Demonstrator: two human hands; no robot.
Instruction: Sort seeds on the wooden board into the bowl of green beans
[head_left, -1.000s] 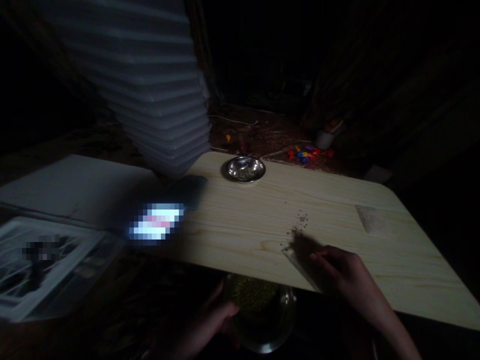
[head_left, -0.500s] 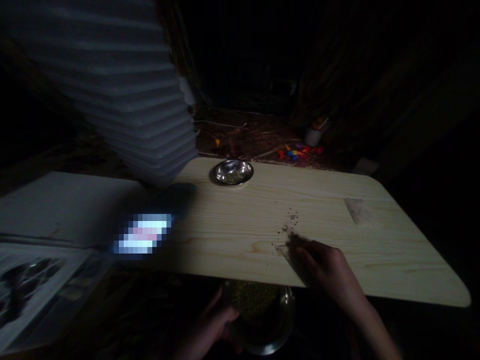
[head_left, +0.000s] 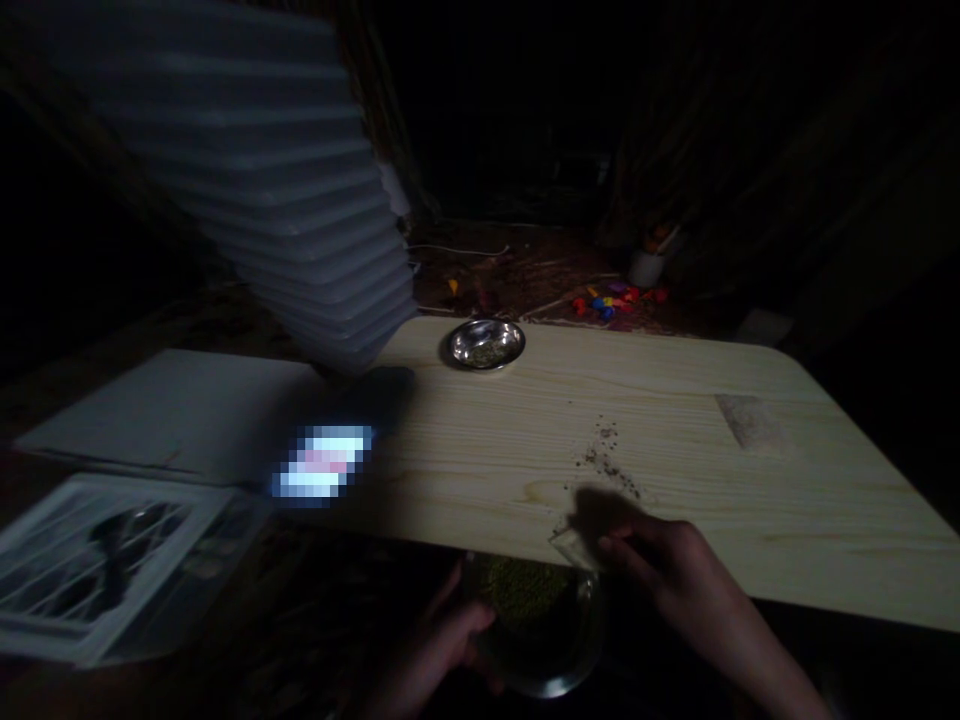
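Observation:
Below the table's near edge, my left hand [head_left: 459, 640] is closed on the side of a metal bowl [head_left: 556, 687] that contains green grains [head_left: 525, 588]. The bowl's back rim lies just under the table edge. Over the table beside it is my right hand [head_left: 671, 555], its fingers pinched together. A small, thin, see-through piece [head_left: 574, 548] sticks out at the fingertips, close to the edge; its kind is unclear in the dim light. Dark crumbs [head_left: 607, 465] are scattered on the table beyond this hand.
A smaller metal bowl [head_left: 486, 346] with some grains stands at the far side of the wooden table [head_left: 825, 520]. A pale flat packet [head_left: 750, 422] lies to the right. Left are a bright blurred screen [head_left: 324, 462], a white rack [head_left: 82, 570] and a hanging pleated shade [head_left: 292, 200].
My right hand has drawn back toward the near edge with the see-through piece, uncovering more crumbs. The left hand still grips the bowl. The whole view has shifted slightly.

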